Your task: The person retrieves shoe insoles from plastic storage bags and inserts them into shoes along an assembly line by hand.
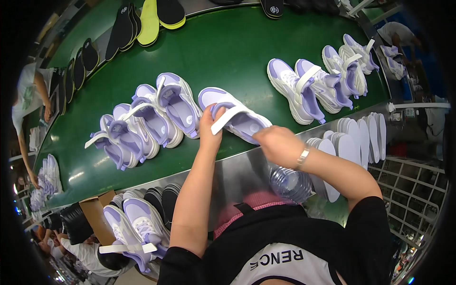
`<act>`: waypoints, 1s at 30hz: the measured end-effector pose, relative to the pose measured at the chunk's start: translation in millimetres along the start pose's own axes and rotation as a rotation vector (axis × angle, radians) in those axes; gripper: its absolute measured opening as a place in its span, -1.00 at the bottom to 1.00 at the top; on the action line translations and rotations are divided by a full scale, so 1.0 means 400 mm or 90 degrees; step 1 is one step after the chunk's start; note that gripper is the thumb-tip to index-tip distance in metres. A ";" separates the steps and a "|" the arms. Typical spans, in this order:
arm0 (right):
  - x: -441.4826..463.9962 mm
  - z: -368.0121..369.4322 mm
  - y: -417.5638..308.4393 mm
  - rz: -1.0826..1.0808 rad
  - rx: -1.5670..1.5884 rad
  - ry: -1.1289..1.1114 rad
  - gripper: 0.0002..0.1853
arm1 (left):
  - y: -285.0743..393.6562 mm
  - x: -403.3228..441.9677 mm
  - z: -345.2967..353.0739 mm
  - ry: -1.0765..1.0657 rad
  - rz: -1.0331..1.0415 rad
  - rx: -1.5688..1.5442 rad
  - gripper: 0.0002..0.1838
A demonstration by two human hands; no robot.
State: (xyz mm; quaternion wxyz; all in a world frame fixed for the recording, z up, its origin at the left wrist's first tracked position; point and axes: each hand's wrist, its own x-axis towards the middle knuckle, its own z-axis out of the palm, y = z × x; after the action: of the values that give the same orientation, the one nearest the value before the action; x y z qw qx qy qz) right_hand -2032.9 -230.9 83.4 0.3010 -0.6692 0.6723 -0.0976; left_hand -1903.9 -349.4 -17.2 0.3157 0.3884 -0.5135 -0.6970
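Note:
A white and lilac sneaker (242, 121) lies tilted near the front edge of the green table, its opening facing me and an insole with a round mark visible inside. My left hand (210, 127) is closed round its side by the tongue, next to a loose white strap (228, 118). At the heel, my right hand (280, 145) has its fingers closed on the collar; the fingertips are partly hidden. Just left of my left hand stands a row of similar sneakers (178, 104). More sneakers (294, 90) stand to the right, several with white straps.
Black and yellow insoles (149, 23) line the far edge of the green table (228, 47). White insoles (349, 135) stand in stacks at right, beside a clear plastic bottle (290, 184). A box at lower left holds more sneakers (140, 218). Other people work at left.

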 end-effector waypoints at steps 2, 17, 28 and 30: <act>0.076 0.057 0.026 0.035 -0.080 -0.146 -0.86 | 0.002 0.030 0.012 -0.001 -0.025 0.112 -0.81; -0.018 -0.051 0.100 0.046 -0.001 0.198 -0.78 | 0.003 0.122 -0.006 0.006 0.009 0.258 -0.72; -0.643 0.027 0.320 0.561 -0.020 0.366 -0.64 | 0.275 0.175 0.072 0.147 0.468 0.738 -0.86; -0.666 0.048 0.303 0.551 -0.032 0.353 -0.58 | 0.256 0.116 0.210 -0.023 0.459 0.596 -0.86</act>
State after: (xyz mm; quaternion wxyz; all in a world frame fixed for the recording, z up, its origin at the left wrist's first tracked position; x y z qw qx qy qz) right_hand -2145.1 39.9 76.3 0.1077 -0.2856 0.9444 -0.1218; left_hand -1995.7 -376.9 85.3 0.3189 0.2756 -0.8713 -0.2515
